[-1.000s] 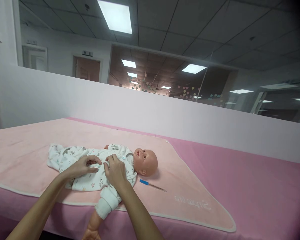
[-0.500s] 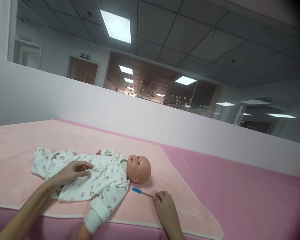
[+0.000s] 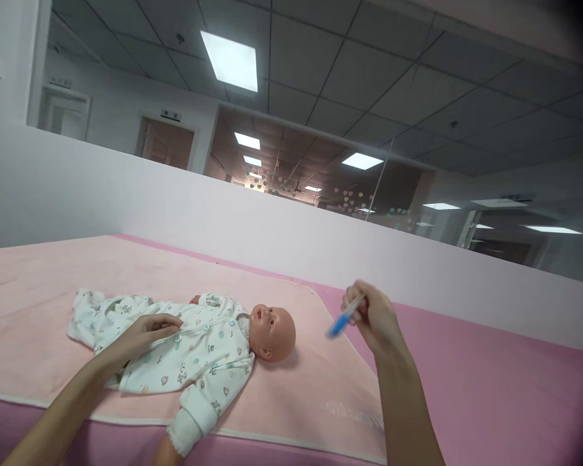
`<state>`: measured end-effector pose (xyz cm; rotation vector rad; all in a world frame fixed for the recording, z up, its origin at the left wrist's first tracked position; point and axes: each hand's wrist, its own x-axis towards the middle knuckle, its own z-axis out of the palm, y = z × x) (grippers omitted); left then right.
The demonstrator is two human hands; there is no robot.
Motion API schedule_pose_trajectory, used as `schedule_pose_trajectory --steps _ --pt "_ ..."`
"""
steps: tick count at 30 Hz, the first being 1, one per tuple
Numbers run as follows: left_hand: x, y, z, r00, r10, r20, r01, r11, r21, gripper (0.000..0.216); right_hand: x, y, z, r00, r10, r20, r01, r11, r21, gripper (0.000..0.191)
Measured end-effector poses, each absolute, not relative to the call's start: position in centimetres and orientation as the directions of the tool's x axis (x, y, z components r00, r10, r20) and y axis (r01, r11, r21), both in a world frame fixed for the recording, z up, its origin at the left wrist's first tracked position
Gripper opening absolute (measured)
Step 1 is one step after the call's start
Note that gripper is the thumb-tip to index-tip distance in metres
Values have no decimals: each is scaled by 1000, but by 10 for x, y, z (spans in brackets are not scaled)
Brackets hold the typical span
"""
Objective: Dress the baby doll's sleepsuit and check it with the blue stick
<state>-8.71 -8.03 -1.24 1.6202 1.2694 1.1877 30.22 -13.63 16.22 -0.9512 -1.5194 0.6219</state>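
A baby doll (image 3: 274, 333) lies on its back, its head toward the right, dressed in a white printed jacket (image 3: 214, 353). My left hand (image 3: 150, 331) rests over the doll's belly, fingers loosely stretched out, holding nothing. Raised to the right of the doll's head, my right hand (image 3: 369, 309) is closed around a thin stick with a blue end, which looks like a thermometer (image 3: 341, 323). Its blue end points down and left; motion blurs it, and the fingers hide part of the stick.
A peach blanket (image 3: 301, 388) with white edging lies under the doll on a pink padded surface (image 3: 466, 382). Behind it stands a low white wall (image 3: 282, 226) topped by a glass window (image 3: 320, 129).
My right hand has picked the thermometer up off the blanket and swung it up and to the right. My left hand stays on the doll, its fingers slightly closer together.
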Motion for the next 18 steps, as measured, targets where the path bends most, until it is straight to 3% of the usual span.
schedule_pose_trajectory --steps 2,6,12,14,16,18 --pt "-87 -81 -12 78 973 217 283 -231 931 43 292 -118 177 -18 830 558 118 556 -823 41" --pt "-86 -80 -12 82 970 228 292 -243 925 47 272 -85 183 -195 904 381 413 428 -804 42" --pt "-86 -80 -12 88 972 216 270 -232 934 44 270 -70 198 -107 935 339 459 349 -817 36" --pt "-86 -79 -12 92 971 219 256 -235 938 43 273 -70 206 -141 928 346 351 374 -858 35" --pt "-87 -79 -14 86 972 220 251 -235 939 42 275 -70 211 -132 895 426 116 441 -890 36" --pt "-87 -78 -15 82 973 217 256 -231 939 43 276 -69 211 -92 874 476 64 483 -873 37"
